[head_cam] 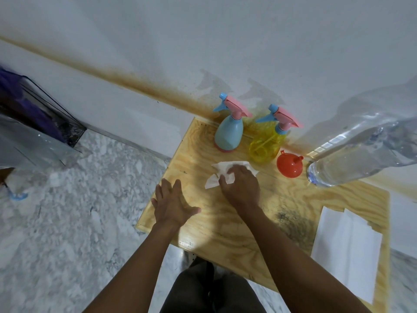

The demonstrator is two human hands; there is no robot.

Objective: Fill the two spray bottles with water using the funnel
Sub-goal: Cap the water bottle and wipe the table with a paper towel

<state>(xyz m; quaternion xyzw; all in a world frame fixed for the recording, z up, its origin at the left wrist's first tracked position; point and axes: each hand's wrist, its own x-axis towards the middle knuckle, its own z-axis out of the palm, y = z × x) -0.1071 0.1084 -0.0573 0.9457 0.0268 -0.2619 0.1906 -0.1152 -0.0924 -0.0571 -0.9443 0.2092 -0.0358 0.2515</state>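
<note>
**Tissue pressed to a plywood counter, bottles standing at the wall**

The right hand (pixel 240 186) lay palm-down on a crumpled white tissue (pixel 222 175), its fingers curled over the soft paper and pinning it to the wood. The left hand (pixel 172 203) held nothing; it was spread wide, fingers fanned, flat on or just above the near-left part of the counter (pixel 216 224).

The counter was a small square of pale plywood with swirling grain, a thin raised lip along its edges and a dark, speckled smudge toward the near right. At its far edge, against the wall, stood the two spray bottles, both upright with pink trigger heads and blue nozzles. The left one, the blue spray bottle (pixel 229 134), was opaque and pear-shaped with a pink base. Just right of it the yellow spray bottle (pixel 266 146) was see-through plastic, its coiled tube visible inside. Right of that, the orange funnel (pixel 289 164) sat on the wood, a smooth round plastic cone with a small tab handle. Farther right a large clear water bottle (pixel 361 152) loomed close to the camera, ribbed and glinting, its base near the funnel. A flat white sheet of paper (pixel 347 249) lay at the near-right corner.

The wall (pixel 203 37) behind was pale and matt, with patches of flaking paint and a rusty brown streak running along its foot. The floor (pixel 67 211) was grey-white marbled stone. At far left sat a clear plastic bag (pixel 29 141) with something purple and dark behind it.
</note>
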